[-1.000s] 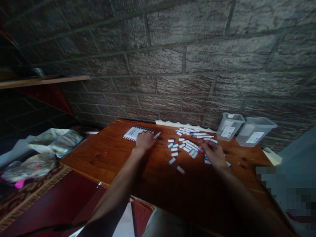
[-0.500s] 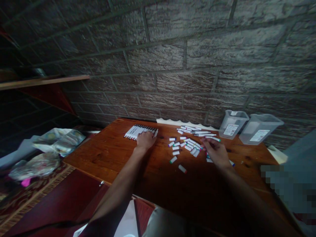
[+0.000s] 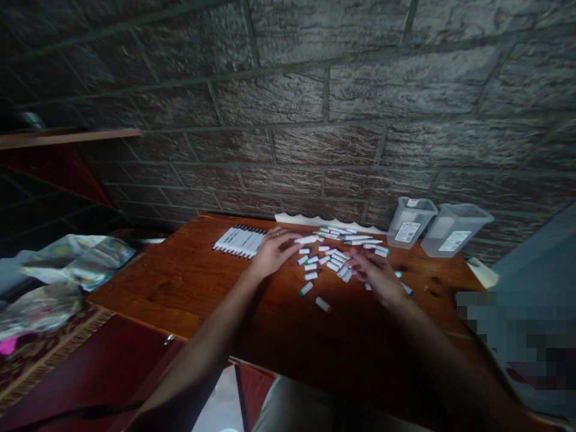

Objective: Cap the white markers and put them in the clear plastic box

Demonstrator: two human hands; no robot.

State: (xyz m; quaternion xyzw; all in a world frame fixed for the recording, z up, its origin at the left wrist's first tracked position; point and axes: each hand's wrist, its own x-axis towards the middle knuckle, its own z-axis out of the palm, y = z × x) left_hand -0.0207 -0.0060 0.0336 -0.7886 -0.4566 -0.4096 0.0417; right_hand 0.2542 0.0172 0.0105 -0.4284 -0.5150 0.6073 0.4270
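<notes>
My left hand point(image 3: 272, 252) pinches a white marker point(image 3: 308, 239) that points right, above the table. Just left of it, several markers lie side by side in a neat row point(image 3: 238, 240), dark ends away from me and coloured ends nearer. My right hand point(image 3: 375, 279) is over the right part of a scatter of white marker caps point(image 3: 335, 261) with coloured ends, thumb and fingers a little apart. Its fingers cover some of the caps. Behind the caps lie several loose white markers point(image 3: 337, 231). A single cap point(image 3: 323, 305) with a reddish end lies nearest me.
Two clear plastic containers point(image 3: 410, 223) with labels stand at the back right of the wooden table point(image 3: 180, 282). A white wavy-edged strip point(image 3: 292, 221) runs along the brick wall. Plastic bags point(image 3: 81, 258) lie left of the table, below a wooden shelf point(image 3: 67, 139).
My left hand has lifted away from the marker row and moved right with a white marker. My right hand has shifted nearer the caps. The view has turned slightly to the right.
</notes>
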